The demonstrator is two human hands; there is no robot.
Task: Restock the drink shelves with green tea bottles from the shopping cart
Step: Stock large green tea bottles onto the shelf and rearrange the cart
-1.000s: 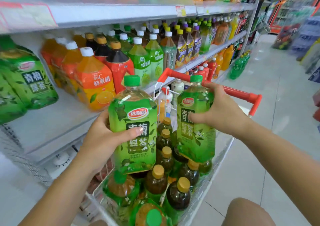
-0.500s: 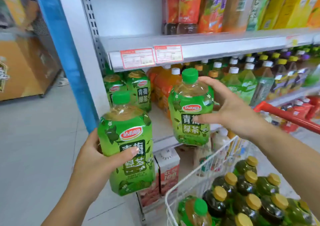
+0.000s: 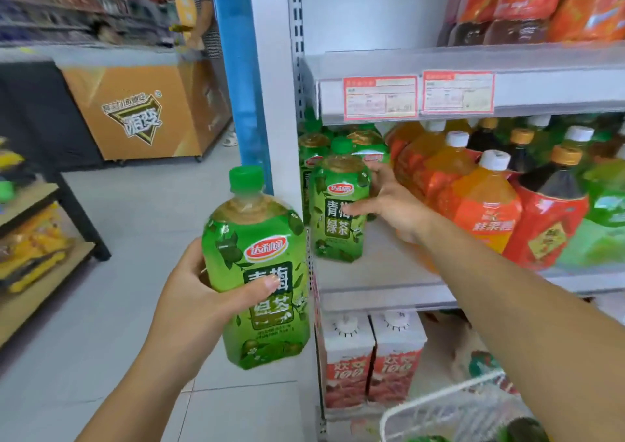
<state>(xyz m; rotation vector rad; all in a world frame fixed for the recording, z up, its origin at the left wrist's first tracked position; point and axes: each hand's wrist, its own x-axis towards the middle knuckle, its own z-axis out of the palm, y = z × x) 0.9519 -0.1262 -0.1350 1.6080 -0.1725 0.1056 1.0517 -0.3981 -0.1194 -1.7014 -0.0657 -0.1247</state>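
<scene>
We see the grey metal shelf (image 3: 372,272) carrying a green tea bottle (image 3: 338,218), upright between the thumb and fingers (image 3: 380,171) of our right hand (image 3: 397,205). Behind the fingers stand more green bottles (image 3: 313,150), perhaps the same tea. To the fingers' right are orange juice bottles (image 3: 483,201) and a red-labelled dark bottle (image 3: 548,218).

- The left hand (image 3: 199,292), at lower centre of the frame, is gripping a green tea bottle (image 3: 260,249), with the thumb lying across the label.
- The right hand (image 3: 392,205), at mid-frame, is clasping a second bottle (image 3: 338,235), with the arm reaching in from the lower right.
</scene>
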